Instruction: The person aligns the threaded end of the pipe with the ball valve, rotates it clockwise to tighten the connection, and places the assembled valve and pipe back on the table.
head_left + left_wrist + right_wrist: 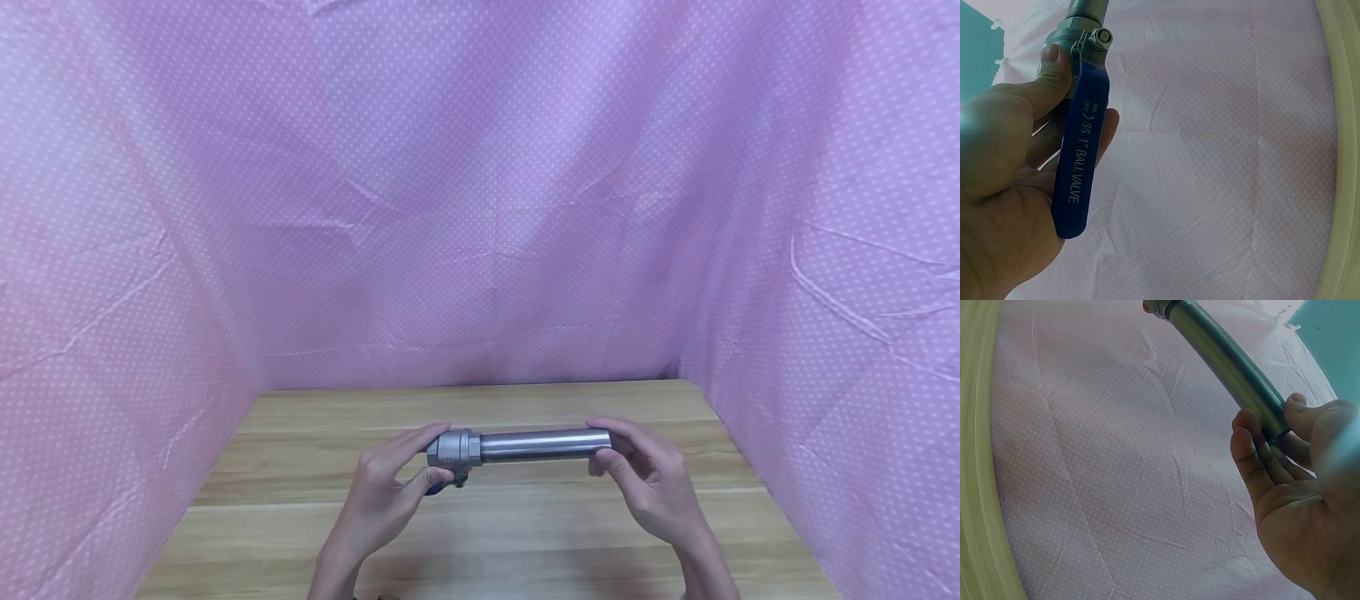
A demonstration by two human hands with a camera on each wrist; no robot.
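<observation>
A steel ball valve (454, 448) and a shiny metal pipe (543, 445) are joined end to end and held level over the table. Thumb and fingers of my left hand (386, 487) grip the valve body. In the left wrist view the valve's blue lever handle (1080, 153), printed "SS 1" BALL VALVE", points back along the palm. My right hand (654, 483) pinches the pipe's free right end. Threads (1088, 12) show where pipe meets valve. From the right wrist view, the pipe (1229, 362) runs away toward the valve, which is mostly out of frame.
Beneath both hands is a wood-grain table (300, 467). Pink cloth with white dots (495, 208) hangs at the back and along both sides. A small dark object (387, 597) peeks in at the bottom edge by the left wrist.
</observation>
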